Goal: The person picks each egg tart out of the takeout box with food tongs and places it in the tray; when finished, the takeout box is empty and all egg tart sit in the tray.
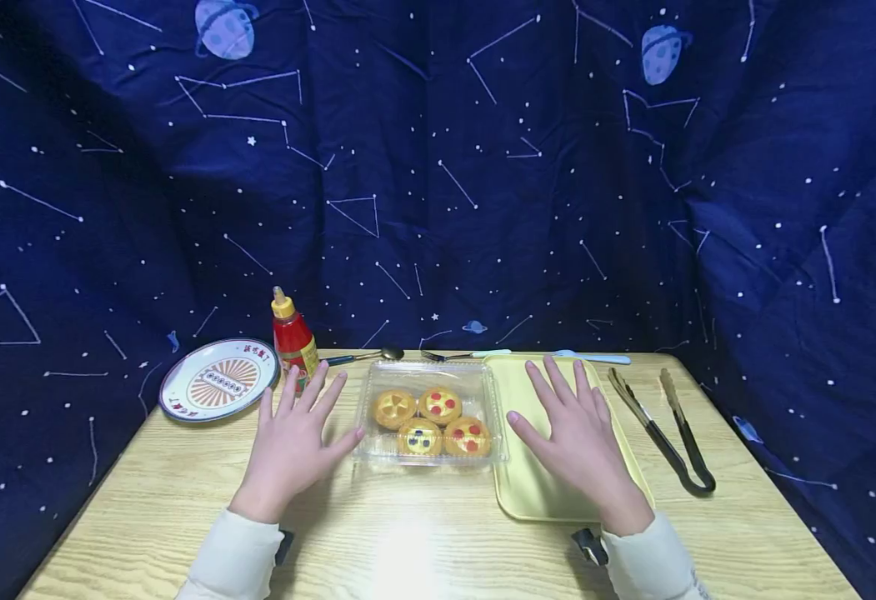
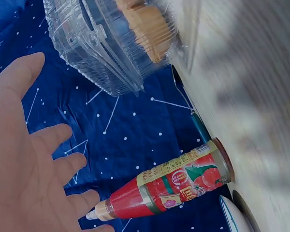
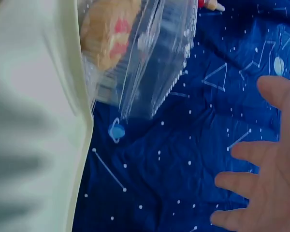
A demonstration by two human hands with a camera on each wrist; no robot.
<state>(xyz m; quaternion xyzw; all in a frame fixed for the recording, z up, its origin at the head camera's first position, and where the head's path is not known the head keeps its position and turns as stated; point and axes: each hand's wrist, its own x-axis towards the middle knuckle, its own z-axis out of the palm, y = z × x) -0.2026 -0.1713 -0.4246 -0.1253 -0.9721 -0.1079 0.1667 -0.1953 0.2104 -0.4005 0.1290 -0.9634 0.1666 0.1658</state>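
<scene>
My left hand [image 1: 292, 446] hovers with spread fingers over the table, left of a clear plastic box [image 1: 377, 379]. Inside the closed box sit several small round tarts [image 1: 441, 406], some with red pieces on top, one with dark ones. Fingers spread too, my right hand [image 1: 578, 437] is above a pale yellow tray [image 1: 516, 500] on the right of the box. Neither hand holds anything. A red ketchup bottle [image 2: 169, 186] with a yellow cap stands upright just beyond my left fingers. In the right wrist view the box [image 3: 150, 72] shows beside the tray's rim [image 3: 82, 145].
A white patterned plate [image 1: 257, 392] lies at the far left edge. Black-handled metal tongs [image 1: 681, 458] lie right of the tray. Along the back edge are a spoon [image 1: 391, 354], a fork [image 1: 438, 357] and a light blue-handled utensil [image 1: 606, 359]. A dark blue starry curtain [image 1: 438, 167] hangs behind.
</scene>
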